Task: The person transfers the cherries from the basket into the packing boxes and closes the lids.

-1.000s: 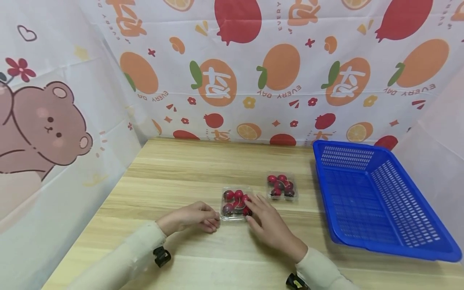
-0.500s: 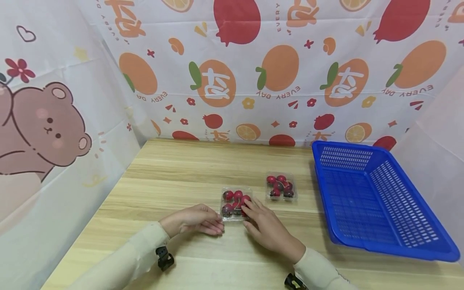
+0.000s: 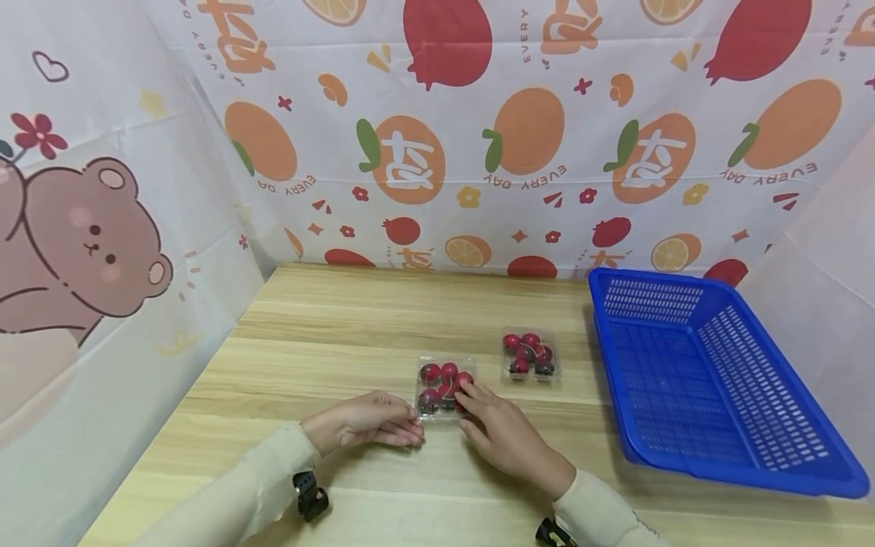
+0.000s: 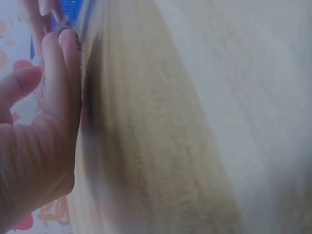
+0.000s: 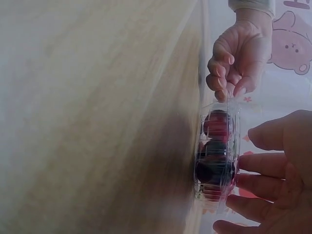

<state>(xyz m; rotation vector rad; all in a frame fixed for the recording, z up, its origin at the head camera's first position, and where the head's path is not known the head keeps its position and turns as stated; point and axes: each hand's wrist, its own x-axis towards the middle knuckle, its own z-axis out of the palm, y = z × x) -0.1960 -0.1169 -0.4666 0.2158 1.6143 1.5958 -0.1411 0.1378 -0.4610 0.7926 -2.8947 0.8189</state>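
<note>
A clear plastic box of cherries [image 3: 437, 392] lies on the wooden table, its lid down over several dark red cherries. My left hand [image 3: 368, 422] is at its near left corner; in the right wrist view, the thumb and index fingertip of the left hand [image 5: 239, 58] pinch the box's edge. The fingers of my right hand [image 3: 509, 437] lie fairly straight on the top right side of the box. Seen from the right wrist, these spread right fingers [image 5: 263, 187] touch the lid of the clear box [image 5: 214, 158]. The left wrist view mostly hides the box behind the fingers.
A second clear box of cherries [image 3: 530, 355] sits behind and to the right. The large blue plastic basket [image 3: 618, 365] stands at the table's right side. Fruit-printed cloth [image 3: 472, 152] hangs behind the table [image 3: 328, 334], with another sheet along the left.
My left hand has shifted slightly right, onto the box's near left corner. My right hand has slid slightly left over the lid. Both boxes and the basket stay put.
</note>
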